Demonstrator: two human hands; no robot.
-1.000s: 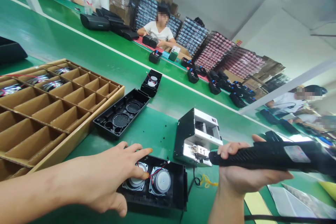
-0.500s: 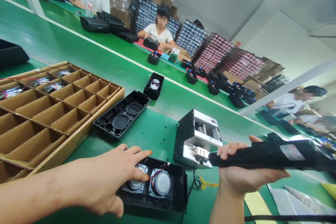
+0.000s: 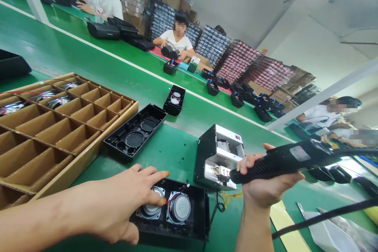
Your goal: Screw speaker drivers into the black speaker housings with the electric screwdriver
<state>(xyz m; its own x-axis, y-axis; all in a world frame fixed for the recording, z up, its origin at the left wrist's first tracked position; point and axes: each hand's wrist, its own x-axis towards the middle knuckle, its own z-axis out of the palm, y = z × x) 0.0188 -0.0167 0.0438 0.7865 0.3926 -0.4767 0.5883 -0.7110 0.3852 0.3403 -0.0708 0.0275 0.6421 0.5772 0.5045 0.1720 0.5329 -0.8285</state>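
Note:
My left hand (image 3: pixel 126 204) lies with spread fingers over the left end of a black speaker housing (image 3: pixel 196 226), its index finger near the far rim and another fingertip by a speaker. Inside the housing sit two round silver speakers (image 3: pixel 181 207) with thin red and black wires. My right hand (image 3: pixel 262 187) is wrapped around a black electric screwdriver (image 3: pixel 274 161), its tip end pointing left. That tip is at the front of a silver-and-black screw feeder (image 3: pixel 218 157); whether it touches a screw cannot be made out.
A cardboard divider box (image 3: pixel 67 126) holding several speakers stands at left. Beyond my hands lie a black housing with grilles (image 3: pixel 136 132) and another housing with speakers (image 3: pixel 175 100). Yellow paper (image 3: pixel 291 224) and plastic bags (image 3: pixel 327 222) lie at right. Co-workers sit across the green belt.
My right hand has shifted slightly left, and the screwdriver's back end has swung upward, its cable now showing on the right. My left hand stays on the housing.

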